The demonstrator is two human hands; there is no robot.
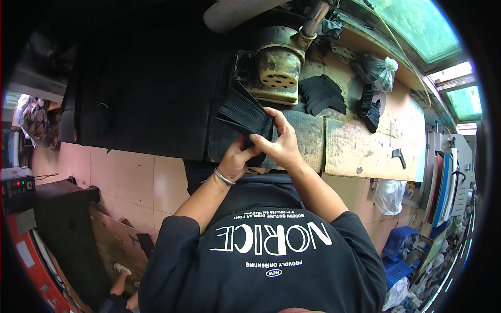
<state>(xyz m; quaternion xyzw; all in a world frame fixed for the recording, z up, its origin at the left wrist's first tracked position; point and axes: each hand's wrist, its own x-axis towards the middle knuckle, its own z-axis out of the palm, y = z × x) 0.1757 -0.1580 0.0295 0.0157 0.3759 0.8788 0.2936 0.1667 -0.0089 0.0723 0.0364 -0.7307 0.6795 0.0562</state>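
A thick stack of thin black flat pieces (244, 110) is fanned out at the near edge of the work table. My right hand (282, 143) grips its right side, with the thumb on the near face and the fingers round the far edge. My left hand (237, 160) closes on the stack's near lower end, its fingers partly hidden beneath. Just beyond stands a stained cream machine head (280, 68) with a perforated round face. To its right lie a fanned pile of black shaped pieces (322, 94) and a smaller black stack (370, 112).
Stained cardboard (360, 148) covers the right of the table, with a small black piece (400, 157) on it. A tied plastic bag (377, 73) sits near the window. A white bag (389, 197) hangs below. Blue crates (400, 244) stand lower right; another person's leg (121, 281) shows lower left.
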